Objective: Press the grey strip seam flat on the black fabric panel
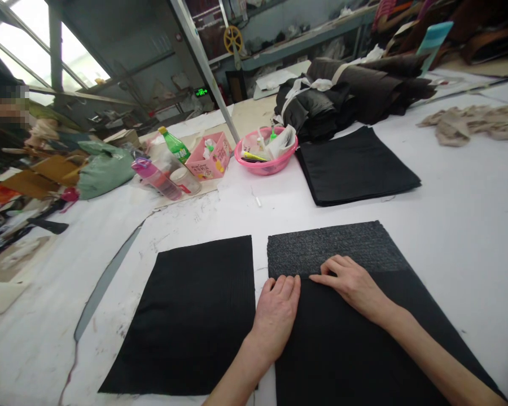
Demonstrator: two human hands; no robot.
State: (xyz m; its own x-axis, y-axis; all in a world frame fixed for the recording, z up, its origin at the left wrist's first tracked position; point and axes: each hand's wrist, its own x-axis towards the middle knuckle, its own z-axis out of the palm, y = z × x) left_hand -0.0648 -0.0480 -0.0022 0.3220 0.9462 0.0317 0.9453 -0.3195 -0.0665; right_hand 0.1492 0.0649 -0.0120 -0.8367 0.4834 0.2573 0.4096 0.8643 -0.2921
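Note:
Two black fabric panels lie side by side on the white table [469, 214]. My left hand [276, 316] rests flat, fingers together, on the left edge of the right-hand panel. My right hand [352, 282] presses fingertips on the top edge of a smooth black fabric sheet [355, 349] laid over a grey textured piece [334, 248], whose upper part shows beyond it. The left black panel [195, 316] lies untouched beside my left hand.
A stack of black sheets [355, 166] lies further back. Behind it are dark fabric bundles [351, 90], a pink basin [266, 151], a pink box [207, 158], bottles [161, 177] and beige pieces [474, 124]. A person sits at far left.

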